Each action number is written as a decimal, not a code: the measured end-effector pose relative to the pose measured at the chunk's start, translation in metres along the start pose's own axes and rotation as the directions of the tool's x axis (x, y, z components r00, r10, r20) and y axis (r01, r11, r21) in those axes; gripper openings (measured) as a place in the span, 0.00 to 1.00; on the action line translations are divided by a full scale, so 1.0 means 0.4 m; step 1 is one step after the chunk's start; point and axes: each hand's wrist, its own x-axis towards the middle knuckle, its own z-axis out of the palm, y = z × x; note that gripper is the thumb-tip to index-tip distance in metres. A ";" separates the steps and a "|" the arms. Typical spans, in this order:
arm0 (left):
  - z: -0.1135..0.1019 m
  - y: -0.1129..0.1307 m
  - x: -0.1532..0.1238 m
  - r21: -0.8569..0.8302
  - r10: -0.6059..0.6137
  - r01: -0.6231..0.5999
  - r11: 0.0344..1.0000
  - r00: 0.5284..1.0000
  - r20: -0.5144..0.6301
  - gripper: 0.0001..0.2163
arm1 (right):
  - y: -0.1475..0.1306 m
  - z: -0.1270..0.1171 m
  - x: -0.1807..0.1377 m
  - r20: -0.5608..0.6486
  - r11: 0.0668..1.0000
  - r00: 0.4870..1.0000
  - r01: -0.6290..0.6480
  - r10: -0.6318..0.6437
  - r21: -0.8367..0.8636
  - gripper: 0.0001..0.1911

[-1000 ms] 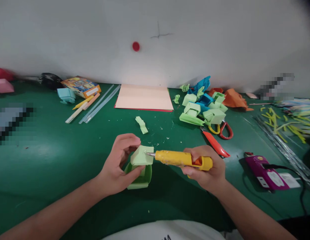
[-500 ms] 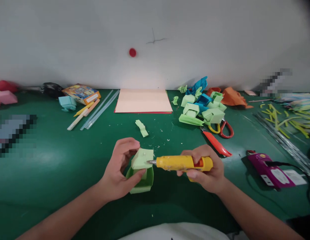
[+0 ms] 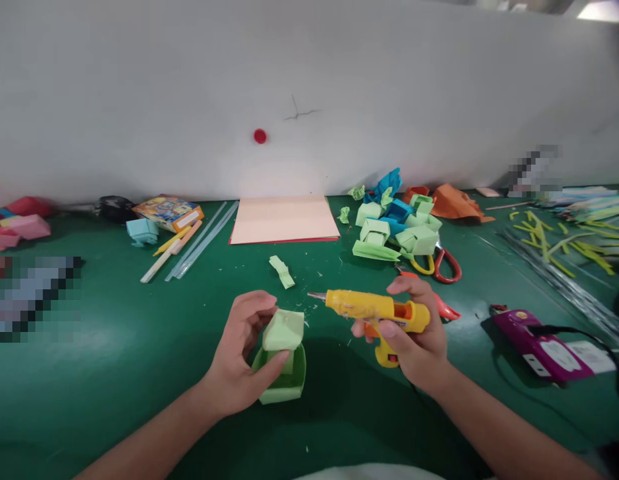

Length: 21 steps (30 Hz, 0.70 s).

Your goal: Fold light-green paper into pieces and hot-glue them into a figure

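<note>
My left hand (image 3: 242, 353) grips a light green folded paper piece (image 3: 283, 352), thumb and fingers pinched on its upper flap just above the green table (image 3: 114, 347). My right hand (image 3: 414, 333) is wrapped round a yellow glue gun (image 3: 374, 312) with an orange trigger. The gun's metal tip points left and sits a short way up and right of the paper piece, not touching it.
A pink paper sheet (image 3: 284, 219) lies at the back centre. A heap of folded green and blue paper (image 3: 394, 223), scissors (image 3: 442, 263) and an orange cutter lie at right. A purple device (image 3: 532, 343) with a cable sits far right. Glue sticks (image 3: 199, 240), pens and a small box lie at left.
The glue gun's tip was touching the green paper piece; my right hand has since drawn it back to the right and up. My left hand keeps its hold. The view has tilted upward.
</note>
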 end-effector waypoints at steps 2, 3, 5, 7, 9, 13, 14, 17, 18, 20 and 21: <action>0.000 0.000 0.000 0.001 0.007 -0.007 1.000 1.000 -0.005 0.27 | -0.001 0.000 0.000 0.002 1.000 1.000 -0.015 0.015 0.006 0.17; 0.000 -0.001 0.000 0.004 0.007 -0.007 1.000 1.000 -0.007 0.27 | -0.002 0.000 0.000 0.003 1.000 1.000 -0.017 0.017 0.013 0.17; -0.001 -0.002 -0.001 0.012 0.001 -0.001 1.000 1.000 -0.007 0.27 | -0.005 0.001 0.000 0.014 0.999 1.000 -0.018 0.017 0.029 0.18; -0.002 -0.005 -0.001 0.011 -0.015 0.015 1.000 1.000 0.000 0.27 | -0.008 0.001 0.000 0.034 0.999 0.999 -0.015 0.014 0.041 0.19; -0.005 -0.008 -0.001 0.008 -0.031 0.031 0.999 1.000 0.004 0.27 | -0.010 -0.001 0.001 0.049 0.999 0.999 -0.008 0.007 0.033 0.19; -0.011 -0.011 0.005 0.099 -0.037 0.042 0.994 0.998 -0.053 0.24 | -0.010 -0.006 0.010 0.050 0.998 0.998 0.044 -0.042 -0.041 0.21; -0.012 -0.011 0.007 0.133 -0.029 0.040 0.990 0.996 -0.081 0.23 | -0.008 -0.007 0.014 0.044 0.996 0.997 0.060 -0.057 -0.065 0.21; -0.015 -0.007 0.017 0.211 0.021 0.012 0.977 0.988 -0.150 0.20 | -0.003 -0.010 0.026 0.027 0.986 0.995 0.101 -0.098 -0.131 0.24; -0.016 -0.006 0.020 0.237 0.040 0.000 0.972 0.986 -0.165 0.20 | -0.001 -0.010 0.029 0.023 0.982 0.994 0.112 -0.110 -0.150 0.24; -0.016 -0.003 0.024 0.301 0.071 -0.012 0.954 0.980 -0.187 0.19 | 0.006 -0.011 0.034 0.015 0.977 0.994 0.111 -0.110 -0.183 0.24; -0.015 -0.002 0.025 0.332 0.080 -0.011 0.943 0.977 -0.195 0.19 | 0.010 -0.011 0.035 0.010 0.974 0.995 0.100 -0.100 -0.201 0.24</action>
